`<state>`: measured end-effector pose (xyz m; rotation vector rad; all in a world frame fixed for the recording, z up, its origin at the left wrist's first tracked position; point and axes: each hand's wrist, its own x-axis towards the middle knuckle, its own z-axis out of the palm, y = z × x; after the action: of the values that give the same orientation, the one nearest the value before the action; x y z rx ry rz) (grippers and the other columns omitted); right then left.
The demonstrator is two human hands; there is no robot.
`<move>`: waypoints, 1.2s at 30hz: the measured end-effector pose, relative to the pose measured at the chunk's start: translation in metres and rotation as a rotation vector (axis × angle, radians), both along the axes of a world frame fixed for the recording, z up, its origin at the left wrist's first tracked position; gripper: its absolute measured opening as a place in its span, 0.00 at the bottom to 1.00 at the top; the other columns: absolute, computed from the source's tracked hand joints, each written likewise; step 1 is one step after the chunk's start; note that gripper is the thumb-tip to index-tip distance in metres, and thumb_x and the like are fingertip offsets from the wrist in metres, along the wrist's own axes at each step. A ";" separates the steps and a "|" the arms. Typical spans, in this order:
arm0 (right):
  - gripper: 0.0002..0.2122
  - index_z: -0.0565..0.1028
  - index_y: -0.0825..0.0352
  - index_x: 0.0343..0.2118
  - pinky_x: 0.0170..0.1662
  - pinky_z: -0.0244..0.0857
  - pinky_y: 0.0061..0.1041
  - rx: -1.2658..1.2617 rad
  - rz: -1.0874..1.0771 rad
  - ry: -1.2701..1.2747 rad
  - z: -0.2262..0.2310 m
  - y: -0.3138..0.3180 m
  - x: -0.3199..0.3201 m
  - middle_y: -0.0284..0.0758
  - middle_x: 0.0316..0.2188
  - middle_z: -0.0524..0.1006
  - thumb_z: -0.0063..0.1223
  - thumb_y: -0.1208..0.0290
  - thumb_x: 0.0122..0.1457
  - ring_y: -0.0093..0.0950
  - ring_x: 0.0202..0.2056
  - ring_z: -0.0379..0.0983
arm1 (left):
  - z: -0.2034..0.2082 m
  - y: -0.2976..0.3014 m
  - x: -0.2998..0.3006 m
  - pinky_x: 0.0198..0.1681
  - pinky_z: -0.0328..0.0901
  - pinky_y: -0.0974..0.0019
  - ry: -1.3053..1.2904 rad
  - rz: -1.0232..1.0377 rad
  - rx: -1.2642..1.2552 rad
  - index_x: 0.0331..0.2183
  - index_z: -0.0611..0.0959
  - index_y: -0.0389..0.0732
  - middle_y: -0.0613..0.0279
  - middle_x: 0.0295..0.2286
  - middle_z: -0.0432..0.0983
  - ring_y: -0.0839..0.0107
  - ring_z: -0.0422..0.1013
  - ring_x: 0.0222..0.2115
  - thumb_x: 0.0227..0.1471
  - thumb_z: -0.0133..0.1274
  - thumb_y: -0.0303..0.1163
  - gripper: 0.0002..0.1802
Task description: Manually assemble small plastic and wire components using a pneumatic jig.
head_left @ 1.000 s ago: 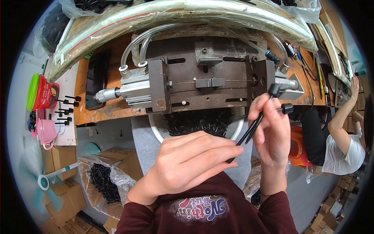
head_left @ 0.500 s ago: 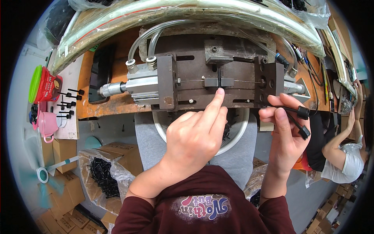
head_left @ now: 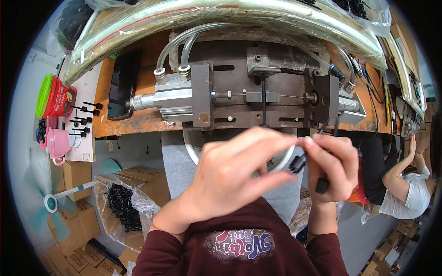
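Note:
My left hand [head_left: 235, 168] is in front of the metal fixture, its fingers stretched out and thumb apart. Its fingertips reach the fingertips of my right hand [head_left: 334, 163] and may touch them. My right hand is closed around several black plastic stems with wider ends; one ribbed black end [head_left: 298, 163] hangs near my left thumb. In the fixture [head_left: 239, 110], a thin black rod [head_left: 264, 108] lies across the small grey clamp blocks [head_left: 272, 97], its near end sticking out past the fixture's front edge. A threaded rod [head_left: 223, 94] projects from the left cylinder [head_left: 172, 103].
A white-rimmed basket [head_left: 189, 146] sits on my lap under the table edge. On the left are a phone [head_left: 121, 87], black parts [head_left: 83, 120], a red tub [head_left: 62, 96] and a pink cup [head_left: 58, 141]. A bag of black parts [head_left: 122, 207] stands below; a co-worker [head_left: 405, 193] sits at right.
My left hand has left the fixture and moved right to my right hand. The left threaded rod has come out toward the clamp blocks. My right hand has turned, tilting its black parts downward.

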<state>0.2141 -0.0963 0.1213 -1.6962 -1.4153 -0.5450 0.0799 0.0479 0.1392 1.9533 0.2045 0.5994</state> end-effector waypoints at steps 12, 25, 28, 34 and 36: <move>0.29 0.76 0.73 0.48 0.47 0.75 0.33 0.069 0.058 0.113 -0.004 0.008 0.007 0.45 0.45 0.77 0.74 0.65 0.42 0.38 0.44 0.78 | -0.023 0.003 -0.002 0.29 0.72 0.72 -0.051 0.258 0.406 0.33 0.85 0.40 0.56 0.40 0.81 0.72 0.76 0.27 0.35 0.69 0.24 0.17; 0.19 0.71 0.72 0.43 0.44 0.76 0.36 0.065 0.377 0.404 0.001 -0.007 0.001 0.55 0.46 0.75 0.66 0.69 0.53 0.45 0.43 0.79 | -0.018 0.003 0.013 0.24 0.66 0.72 0.151 0.286 0.781 0.33 0.84 0.41 0.62 0.45 0.80 0.72 0.72 0.18 0.38 0.66 0.30 0.15; 0.15 0.76 0.73 0.39 0.42 0.75 0.30 -0.042 0.222 0.307 0.009 -0.004 -0.007 0.50 0.46 0.76 0.66 0.74 0.50 0.39 0.42 0.78 | -0.020 0.004 0.012 0.24 0.66 0.72 0.137 0.289 0.783 0.33 0.84 0.41 0.62 0.45 0.80 0.72 0.72 0.18 0.38 0.66 0.30 0.15; 0.15 0.76 0.73 0.40 0.48 0.72 0.31 -0.101 0.078 0.296 0.006 0.006 -0.011 0.48 0.47 0.76 0.65 0.81 0.48 0.38 0.47 0.76 | -0.018 0.009 0.003 0.24 0.66 0.71 0.073 0.203 0.684 0.33 0.84 0.41 0.62 0.43 0.81 0.72 0.74 0.20 0.38 0.66 0.30 0.14; 0.14 0.75 0.75 0.39 0.50 0.71 0.34 -0.162 0.091 0.216 0.008 0.012 -0.010 0.50 0.48 0.76 0.63 0.84 0.49 0.42 0.49 0.75 | -0.014 0.010 -0.008 0.25 0.67 0.71 0.078 0.121 0.614 0.32 0.84 0.40 0.62 0.42 0.81 0.71 0.75 0.21 0.38 0.65 0.29 0.14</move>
<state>0.2041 -0.0838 0.1292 -1.7497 -1.4008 -0.1936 0.0715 0.0577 0.1250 2.5737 0.2033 0.7231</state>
